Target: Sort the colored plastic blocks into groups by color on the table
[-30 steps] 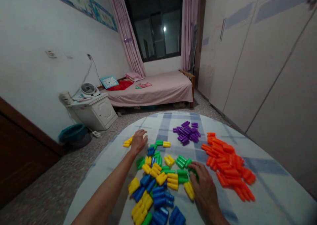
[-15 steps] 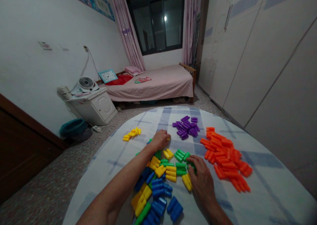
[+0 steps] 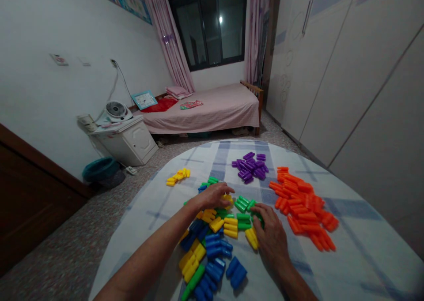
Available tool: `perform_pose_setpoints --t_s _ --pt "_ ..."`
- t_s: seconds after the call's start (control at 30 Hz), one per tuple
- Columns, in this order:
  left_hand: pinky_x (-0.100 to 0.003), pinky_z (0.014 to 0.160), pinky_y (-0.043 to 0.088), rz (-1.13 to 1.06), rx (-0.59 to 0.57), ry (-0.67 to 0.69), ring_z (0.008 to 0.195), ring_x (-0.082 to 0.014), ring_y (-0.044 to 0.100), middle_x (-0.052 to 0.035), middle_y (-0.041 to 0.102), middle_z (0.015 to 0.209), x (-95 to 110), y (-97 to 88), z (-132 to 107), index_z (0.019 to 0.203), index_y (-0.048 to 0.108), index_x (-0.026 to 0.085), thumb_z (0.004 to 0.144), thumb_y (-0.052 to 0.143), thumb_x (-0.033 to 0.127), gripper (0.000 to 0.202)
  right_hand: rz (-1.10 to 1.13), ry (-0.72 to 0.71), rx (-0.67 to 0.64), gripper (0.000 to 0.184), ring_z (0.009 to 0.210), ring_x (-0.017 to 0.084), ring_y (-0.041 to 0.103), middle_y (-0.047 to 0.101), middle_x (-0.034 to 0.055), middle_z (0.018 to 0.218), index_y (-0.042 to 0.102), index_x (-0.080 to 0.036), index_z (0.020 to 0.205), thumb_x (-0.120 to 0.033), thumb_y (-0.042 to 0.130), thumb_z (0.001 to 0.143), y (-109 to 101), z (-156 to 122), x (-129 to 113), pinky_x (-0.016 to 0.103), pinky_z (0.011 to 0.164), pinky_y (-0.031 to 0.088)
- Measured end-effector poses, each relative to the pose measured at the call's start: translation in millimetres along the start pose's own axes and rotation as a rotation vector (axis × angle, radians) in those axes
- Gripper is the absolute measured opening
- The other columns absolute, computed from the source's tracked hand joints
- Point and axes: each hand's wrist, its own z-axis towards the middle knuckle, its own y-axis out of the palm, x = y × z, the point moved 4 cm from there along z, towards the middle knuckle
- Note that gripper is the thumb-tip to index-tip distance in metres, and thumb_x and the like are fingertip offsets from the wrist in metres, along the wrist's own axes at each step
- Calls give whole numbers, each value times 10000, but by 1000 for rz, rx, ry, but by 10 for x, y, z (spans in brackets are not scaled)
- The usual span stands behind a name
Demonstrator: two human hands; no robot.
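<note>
My left hand (image 3: 216, 196) is over the far part of the mixed pile, fingers stretched and apart. Beneath its fingers lies a yellow plastic building block (image 3: 228, 200), partly covered. My right hand (image 3: 271, 230) rests at the pile's right side, its fingers curled around a green block (image 3: 257, 219) that they mostly hide. Just left of those fingers lie more green blocks (image 3: 243, 204), and a yellow block (image 3: 251, 238) is beside the thumb. Blue blocks (image 3: 214, 246) and yellow ones fill the nearer part of the pile.
On the round table's checked cloth (image 3: 145, 230) stand sorted heaps: purple blocks (image 3: 251, 167) at the back, orange blocks (image 3: 303, 206) to the right, small yellow blocks (image 3: 179, 176) at the far left. Beyond are a bed (image 3: 205, 109), a cabinet (image 3: 132, 142) and a wardrobe (image 3: 331, 71).
My left hand has come a little nearer and its fingers have spread over the yellow block, uncovering green and blue blocks behind it. My right hand has stayed almost in place.
</note>
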Motion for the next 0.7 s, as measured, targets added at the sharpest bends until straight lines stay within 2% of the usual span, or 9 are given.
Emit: perform_pose_setpoints --t_s 0.1,0.23,0.47,0.53,0.6,0.7 --pt "-271 854 424 63 -13 18 953 -190 558 -52 601 1026 2 67 0 1159 622 213 744 693 352 444 -3 2 -10 243 1060 204 519 579 57 1107 613 -205 999 -233 413 864 5 -4 10 385 947 396" --pt "-278 853 419 77 -23 41 970 -209 549 -68 597 1036 -27 117 -4 1128 646 199 685 740 437 511 6 1 -7 243 1065 206 516 577 60 1115 611 -207 1001 -236 413 865 4 4 -3 385 949 394" --pt "-260 854 421 11 107 -30 911 -172 551 -34 598 938 -62 204 -36 1081 661 211 749 654 287 341 8 14 -12 245 1075 211 520 581 60 1115 613 -209 993 -254 409 867 -14 5 -19 391 954 392" --pt "-260 843 438 -54 182 -70 903 -166 557 -33 595 946 -91 166 -63 1089 653 207 751 645 278 346 5 9 -16 248 1080 213 517 578 61 1120 615 -210 995 -252 407 867 -11 3 -4 393 955 392" --pt "-271 840 454 -113 306 -128 903 -166 565 -35 595 954 -198 52 -128 1101 642 203 758 637 292 355 6 8 -18 246 1081 211 513 575 59 1123 613 -214 996 -249 408 864 -3 4 15 390 956 392" --pt "-307 891 456 -121 630 -277 936 -173 575 -40 607 978 -574 -257 -358 1105 628 202 767 620 320 358 6 8 -24 236 1074 206 514 576 54 1115 612 -216 982 -249 412 861 7 6 31 381 948 399"
